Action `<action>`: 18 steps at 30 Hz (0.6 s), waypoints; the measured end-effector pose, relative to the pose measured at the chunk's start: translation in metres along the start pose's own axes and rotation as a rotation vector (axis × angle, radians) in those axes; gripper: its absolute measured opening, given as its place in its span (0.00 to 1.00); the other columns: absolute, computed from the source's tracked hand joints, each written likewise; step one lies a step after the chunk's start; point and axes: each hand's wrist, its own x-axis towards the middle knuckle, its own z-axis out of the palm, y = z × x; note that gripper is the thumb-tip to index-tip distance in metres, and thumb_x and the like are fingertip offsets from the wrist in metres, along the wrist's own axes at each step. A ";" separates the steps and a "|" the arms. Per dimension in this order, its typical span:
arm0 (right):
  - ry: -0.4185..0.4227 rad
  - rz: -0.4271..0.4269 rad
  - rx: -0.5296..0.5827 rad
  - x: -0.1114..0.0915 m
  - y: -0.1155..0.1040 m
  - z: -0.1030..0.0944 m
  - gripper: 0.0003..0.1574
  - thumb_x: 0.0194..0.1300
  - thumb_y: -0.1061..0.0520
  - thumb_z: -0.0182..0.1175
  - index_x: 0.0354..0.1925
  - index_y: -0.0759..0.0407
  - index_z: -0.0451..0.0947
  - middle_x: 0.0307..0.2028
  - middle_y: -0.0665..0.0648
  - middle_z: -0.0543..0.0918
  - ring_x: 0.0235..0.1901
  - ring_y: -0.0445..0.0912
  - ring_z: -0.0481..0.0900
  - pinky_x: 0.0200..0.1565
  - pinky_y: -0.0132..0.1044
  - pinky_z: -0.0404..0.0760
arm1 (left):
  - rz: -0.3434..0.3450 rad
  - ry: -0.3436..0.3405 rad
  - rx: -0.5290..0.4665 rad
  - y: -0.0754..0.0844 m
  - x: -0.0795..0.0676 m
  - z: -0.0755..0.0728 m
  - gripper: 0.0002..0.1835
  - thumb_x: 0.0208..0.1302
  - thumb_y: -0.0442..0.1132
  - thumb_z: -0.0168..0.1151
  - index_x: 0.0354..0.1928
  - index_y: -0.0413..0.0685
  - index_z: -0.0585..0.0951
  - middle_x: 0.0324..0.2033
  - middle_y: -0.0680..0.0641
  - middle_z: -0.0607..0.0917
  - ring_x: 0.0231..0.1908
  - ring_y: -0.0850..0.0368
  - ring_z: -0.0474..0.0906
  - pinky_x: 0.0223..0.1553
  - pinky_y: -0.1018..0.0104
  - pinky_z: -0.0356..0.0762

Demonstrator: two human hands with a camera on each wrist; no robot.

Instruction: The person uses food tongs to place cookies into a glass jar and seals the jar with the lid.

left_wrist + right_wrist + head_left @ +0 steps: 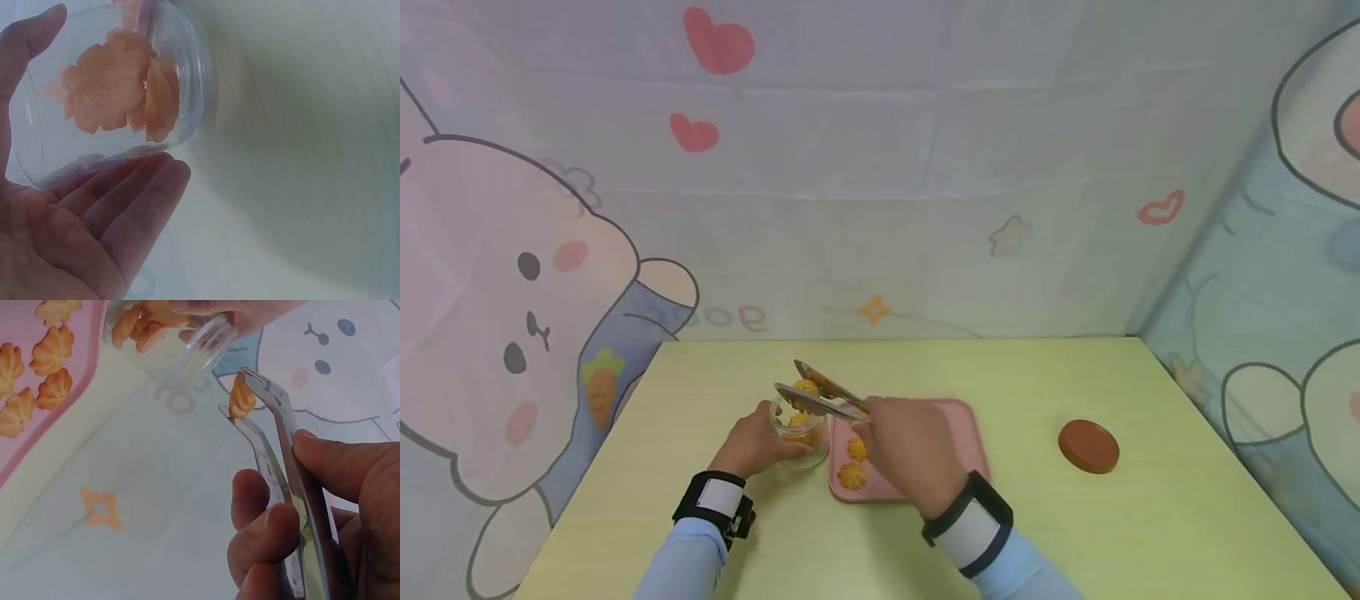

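My left hand (751, 443) grips a clear glass jar (817, 454), thumb on one side and fingers along the other. Several flower-shaped cookies (109, 81) lie inside the jar. In my right hand (917, 454) is a pair of metal tongs (284, 425). Their tips pinch a single golden cookie (241, 399). Seen from the head, the tongs and this cookie are over the jar's open mouth. A pink tray (966, 433) sits just right of the jar, partly hidden by my right hand, with more cookies (52, 350) on it.
A round brown lid (1088, 446) lies on the pale yellow table (1037, 533), well to the right of the tray. Behind the table hangs a cartoon-printed cloth (865, 150), which also runs along both sides.
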 end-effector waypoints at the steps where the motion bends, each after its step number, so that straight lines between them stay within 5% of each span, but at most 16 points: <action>1: 0.000 -0.001 0.002 0.000 0.000 0.001 0.16 0.58 0.45 0.65 0.22 0.51 0.76 0.12 0.46 0.70 0.11 0.40 0.65 0.10 0.33 0.62 | 0.001 -0.001 -0.001 0.000 0.000 0.000 0.52 0.41 0.57 0.75 0.61 0.29 0.64 0.52 0.30 0.80 0.44 0.44 0.77 0.46 0.45 0.77; 10: -0.007 0.022 0.022 -0.004 0.005 0.001 0.17 0.59 0.44 0.64 0.22 0.51 0.73 0.11 0.46 0.69 0.10 0.39 0.64 0.10 0.31 0.62 | 0.003 0.006 -0.004 0.001 0.001 0.000 0.50 0.41 0.56 0.75 0.60 0.31 0.65 0.48 0.34 0.82 0.43 0.44 0.78 0.46 0.46 0.78; 18: 0.075 0.005 -0.076 -0.007 0.017 -0.003 0.19 0.57 0.41 0.65 0.19 0.49 0.74 0.07 0.45 0.64 0.07 0.38 0.60 0.09 0.31 0.54 | -0.019 0.002 -0.019 0.001 0.000 0.000 0.50 0.39 0.57 0.76 0.58 0.32 0.66 0.46 0.36 0.82 0.41 0.46 0.78 0.45 0.47 0.78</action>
